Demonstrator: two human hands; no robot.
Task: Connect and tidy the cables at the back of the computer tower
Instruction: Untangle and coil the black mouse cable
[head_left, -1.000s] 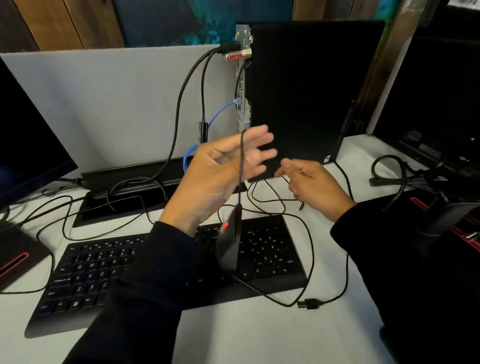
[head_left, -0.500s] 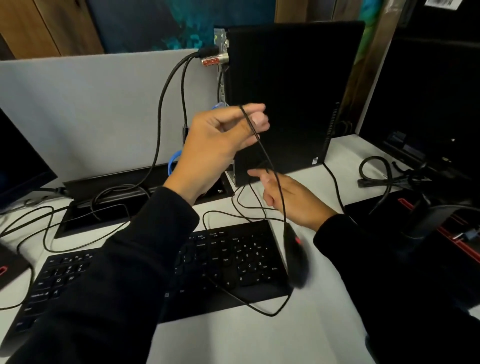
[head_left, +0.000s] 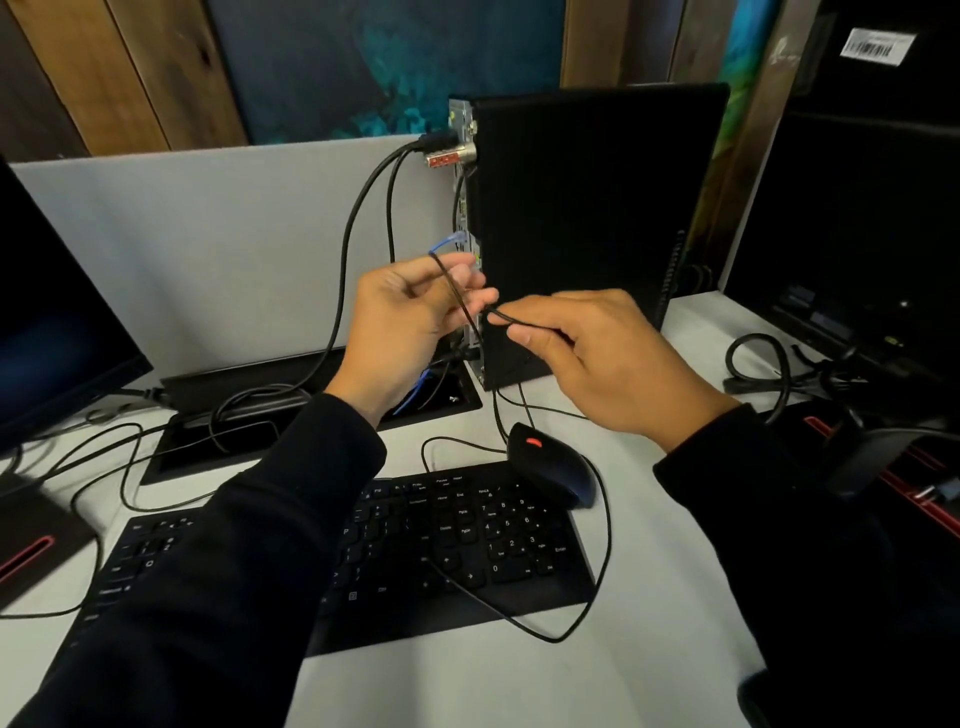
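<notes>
mouse (head_left: 553, 470) now down beside one keyboard (head_left: 452, 540), both hands' fingers (head_left: 524, 325) pinching one thin mouse cable (head_left: 457, 296)

At frame centre a matt black computer tower (head_left: 597, 218) shows a bare metal rear edge, before wood panels (head_left: 130, 73) upper left, on a smooth pale desk (head_left: 519, 686).

A black keyboard (head_left: 457, 540) lies flat on the white counter (head_left: 649, 649). Left of the keyboard, a dark monitor (head_left: 47, 312) stands on its base. Behind the keyboard rises a grey partition panel (head_left: 208, 249), with wood boards (head_left: 124, 73) above it. Right of the keyboard stands another dark screen (head_left: 852, 234).
</notes>
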